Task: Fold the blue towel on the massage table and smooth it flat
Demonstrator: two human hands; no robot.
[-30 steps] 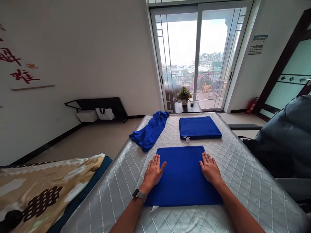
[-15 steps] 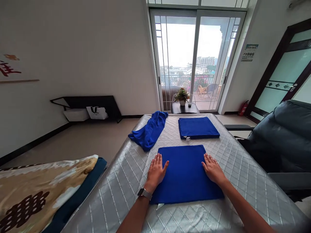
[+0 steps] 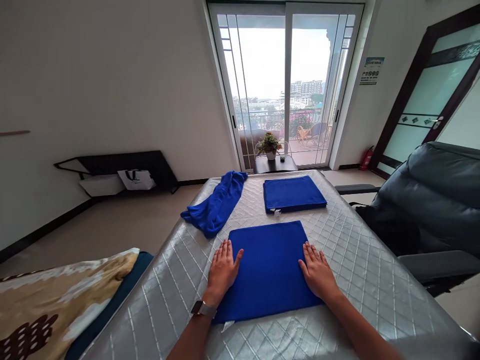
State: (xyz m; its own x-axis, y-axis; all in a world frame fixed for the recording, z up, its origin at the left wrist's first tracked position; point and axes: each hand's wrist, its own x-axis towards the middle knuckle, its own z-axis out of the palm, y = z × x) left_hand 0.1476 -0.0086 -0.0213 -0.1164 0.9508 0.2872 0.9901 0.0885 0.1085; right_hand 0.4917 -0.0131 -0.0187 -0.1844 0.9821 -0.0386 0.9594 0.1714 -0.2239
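The left hand [image 3: 222, 270] and right hand [image 3: 318, 272] lie open and flat, palms down, well apart at about the same height in the view, with the backs of both hands facing up. On each hand the fingers [image 3: 225, 251] point forward and slightly spread, while the thumbs angle inward toward each other. The bare left forearm [image 3: 189, 340] and right forearm [image 3: 362, 332] rise from the bottom edge of the view and slant inward to the wrists, and a smartwatch [image 3: 203, 309] with a metal case sits on the left wrist [image 3: 210, 300].
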